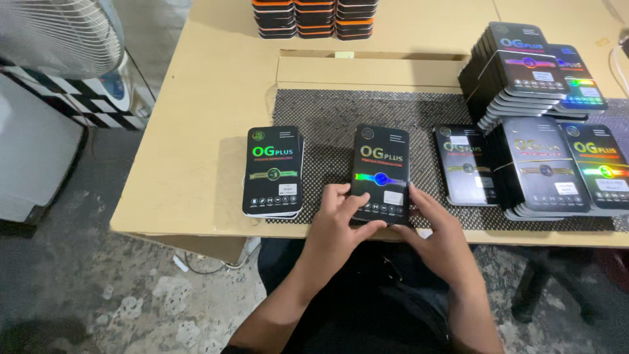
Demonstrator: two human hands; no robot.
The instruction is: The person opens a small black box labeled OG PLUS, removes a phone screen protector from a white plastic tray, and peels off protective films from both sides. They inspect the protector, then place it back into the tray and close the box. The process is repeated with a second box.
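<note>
Black glossy package (381,172) at desk (196,151) front edge, on dotted mat (341,111). Grasped by both: left hand (341,226) on lower left side, right hand (440,237) at lower right corner. Rainbow band and white label on face. Similar small stack (274,172) left, green lettering. Taller stacks (550,167) toward right edge. Orange-black stacks (316,18) at back edge.

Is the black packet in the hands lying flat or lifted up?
Lifted: the black packet tilts up off the dotted mat, gripped by the left hand and right hand.
</note>
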